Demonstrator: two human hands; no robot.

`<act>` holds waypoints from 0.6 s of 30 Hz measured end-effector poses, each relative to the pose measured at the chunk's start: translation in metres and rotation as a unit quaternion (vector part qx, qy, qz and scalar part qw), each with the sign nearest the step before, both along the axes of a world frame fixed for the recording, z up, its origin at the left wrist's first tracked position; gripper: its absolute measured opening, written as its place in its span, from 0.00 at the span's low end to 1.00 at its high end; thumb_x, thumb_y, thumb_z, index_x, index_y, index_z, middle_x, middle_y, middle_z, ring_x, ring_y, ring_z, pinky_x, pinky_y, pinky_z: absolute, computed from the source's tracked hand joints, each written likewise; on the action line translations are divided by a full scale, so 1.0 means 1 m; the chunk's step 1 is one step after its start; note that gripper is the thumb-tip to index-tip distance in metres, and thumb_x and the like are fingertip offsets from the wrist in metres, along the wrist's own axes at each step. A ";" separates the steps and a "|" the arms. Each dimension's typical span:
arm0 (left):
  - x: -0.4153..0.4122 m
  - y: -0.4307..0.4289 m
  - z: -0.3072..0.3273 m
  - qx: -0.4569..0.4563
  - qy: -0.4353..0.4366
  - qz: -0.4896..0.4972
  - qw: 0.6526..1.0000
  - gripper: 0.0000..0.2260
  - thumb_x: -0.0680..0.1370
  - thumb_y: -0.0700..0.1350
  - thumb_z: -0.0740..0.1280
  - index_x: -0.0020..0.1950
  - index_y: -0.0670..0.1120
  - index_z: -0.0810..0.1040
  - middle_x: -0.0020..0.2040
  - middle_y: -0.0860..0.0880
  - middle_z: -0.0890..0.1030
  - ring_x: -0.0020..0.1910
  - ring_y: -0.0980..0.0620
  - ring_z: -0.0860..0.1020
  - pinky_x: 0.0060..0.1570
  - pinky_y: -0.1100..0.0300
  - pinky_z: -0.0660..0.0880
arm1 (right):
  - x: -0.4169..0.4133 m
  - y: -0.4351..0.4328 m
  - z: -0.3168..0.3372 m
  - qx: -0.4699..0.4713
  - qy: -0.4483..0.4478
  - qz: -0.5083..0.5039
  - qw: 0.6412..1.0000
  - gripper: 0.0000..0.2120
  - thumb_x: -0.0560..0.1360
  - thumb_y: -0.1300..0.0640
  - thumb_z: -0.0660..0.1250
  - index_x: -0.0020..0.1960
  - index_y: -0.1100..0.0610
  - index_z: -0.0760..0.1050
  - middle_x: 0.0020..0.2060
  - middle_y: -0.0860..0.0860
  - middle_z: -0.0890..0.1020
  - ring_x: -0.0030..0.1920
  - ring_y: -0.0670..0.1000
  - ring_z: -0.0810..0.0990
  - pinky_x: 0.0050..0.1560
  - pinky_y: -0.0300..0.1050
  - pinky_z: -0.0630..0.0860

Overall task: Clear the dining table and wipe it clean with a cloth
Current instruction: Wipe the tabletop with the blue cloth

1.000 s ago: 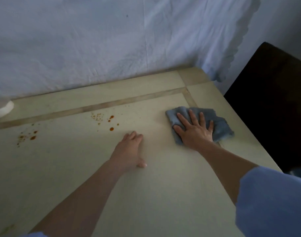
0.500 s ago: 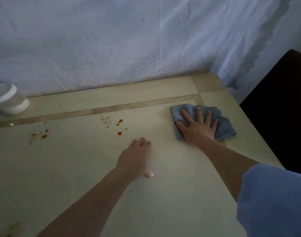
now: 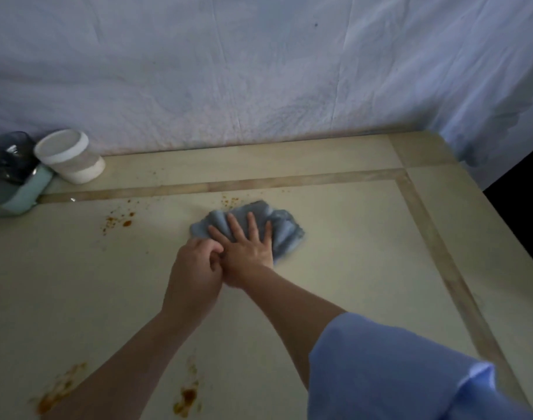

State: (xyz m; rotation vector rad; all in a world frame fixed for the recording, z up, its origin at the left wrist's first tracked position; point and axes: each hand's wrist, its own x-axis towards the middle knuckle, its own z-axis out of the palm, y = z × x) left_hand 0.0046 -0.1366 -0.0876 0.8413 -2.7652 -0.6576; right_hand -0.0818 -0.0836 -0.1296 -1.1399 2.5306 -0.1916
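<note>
A crumpled blue cloth (image 3: 281,230) lies on the cream dining table (image 3: 365,268), near its middle. My right hand (image 3: 247,247) presses flat on the cloth with straight, spread fingers. My left hand (image 3: 195,268) rests on the table right beside it, its fingers loosely curled and touching the right hand's thumb side. Orange-brown sauce spots (image 3: 119,221) mark the table to the left of the cloth, a few specks (image 3: 230,201) sit at the cloth's far edge, and larger smears (image 3: 185,398) lie near the front edge.
A white lidded container (image 3: 70,156) stands at the back left, next to a dark glass item (image 3: 7,156) and a pale green object (image 3: 32,189). A white sheet (image 3: 259,71) hangs behind the table. The table's right edge drops to a dark area (image 3: 519,189).
My right hand has slid the cloth leftward from the right corner onto the middle spots. My left hand has curled and now touches the right hand. The view has shifted left.
</note>
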 end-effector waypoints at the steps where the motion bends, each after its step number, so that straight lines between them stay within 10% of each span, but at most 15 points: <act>1: 0.000 -0.001 0.000 -0.002 -0.015 -0.003 1.000 0.11 0.68 0.40 0.58 0.44 0.42 0.78 0.45 0.42 0.77 0.48 0.41 0.75 0.47 0.52 0.70 | -0.006 0.003 -0.001 -0.006 -0.004 -0.003 1.000 0.28 0.77 0.34 0.45 0.75 0.36 0.42 0.77 0.44 0.39 0.75 0.57 0.32 0.68 0.64 0.28; 11: -0.001 -0.015 -0.001 0.009 -0.036 -0.100 0.994 0.14 0.74 0.38 0.64 0.59 0.46 0.74 0.61 0.49 0.73 0.62 0.49 0.70 0.62 0.58 0.66 | -0.104 0.088 0.004 0.039 0.011 -0.335 0.941 0.31 0.74 0.30 0.46 0.75 0.34 0.44 0.77 0.47 0.38 0.75 0.62 0.33 0.70 0.65 0.32; 18: 0.006 -0.061 0.000 0.014 -0.021 -0.104 0.994 0.17 0.73 0.36 0.65 0.61 0.44 0.74 0.61 0.46 0.74 0.62 0.46 0.72 0.63 0.54 0.68 | -0.048 -0.055 0.000 -0.010 -0.006 -0.191 0.982 0.29 0.76 0.33 0.45 0.75 0.36 0.44 0.77 0.45 0.40 0.75 0.60 0.32 0.68 0.65 0.30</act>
